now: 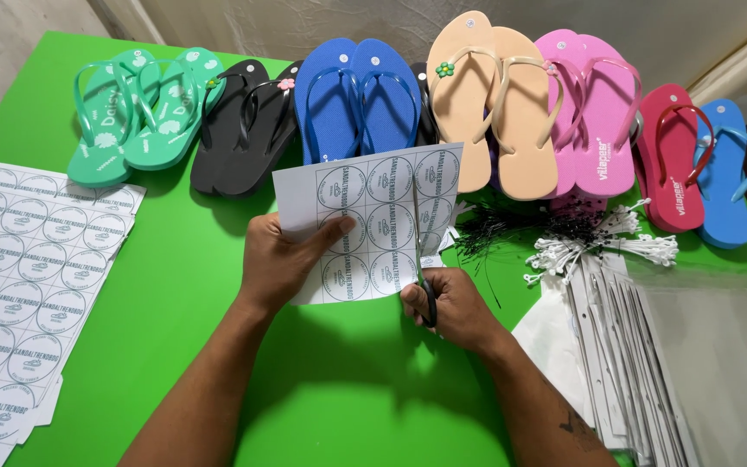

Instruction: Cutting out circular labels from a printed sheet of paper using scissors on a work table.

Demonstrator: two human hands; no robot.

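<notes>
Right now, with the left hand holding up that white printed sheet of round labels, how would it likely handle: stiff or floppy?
The white printed sheet of round labels stands up from the left hand with little sag, so probably thin card, fairly stiff. It looks light, pinched by one hand. The black-handled scissors in the right hand are cutting it, so it likely tears easily.

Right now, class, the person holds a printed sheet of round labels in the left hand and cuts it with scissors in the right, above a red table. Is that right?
Not quite: the table is green, not red, as the head view shows. The rest stands: the left hand holds the sheet of round labels and the right hand works the scissors through it.
</notes>
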